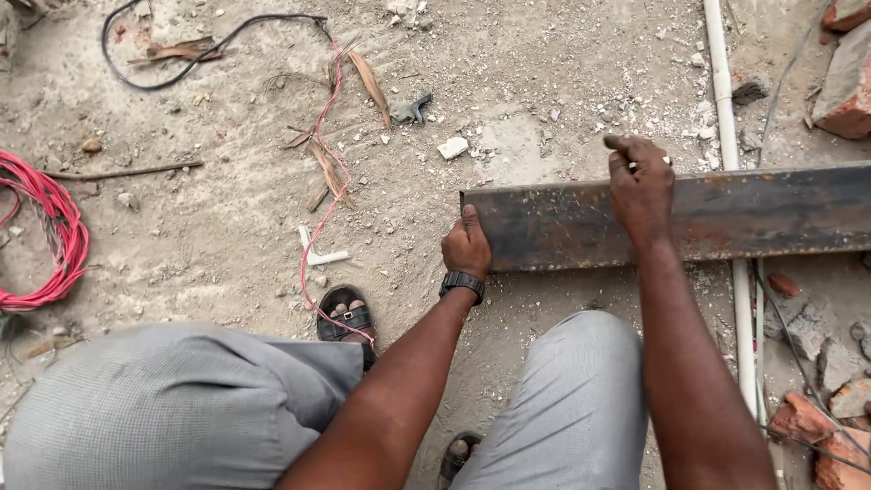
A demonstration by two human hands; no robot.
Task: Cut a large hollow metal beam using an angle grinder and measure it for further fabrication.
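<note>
A long rusty steel bar point(744, 213) lies across the dusty ground, running from the middle to the right edge. My left hand point(466, 247), with a black watch on its wrist, grips the bar's left end, thumb on top. Over the bar's upper edge, my right hand point(641, 186) pinches a small white marker point(665, 161), most of it hidden by the fingers. My knees in grey trousers are spread below the bar, and my sandalled feet point(347, 317) rest on the ground.
A white pipe point(723, 91) runs under the bar from top to bottom. Broken bricks point(844, 86) lie at the right edge. A red cable coil point(50, 231) lies at the left, and a thin red wire point(328, 163) and black cable point(181, 50) trail across the dirt.
</note>
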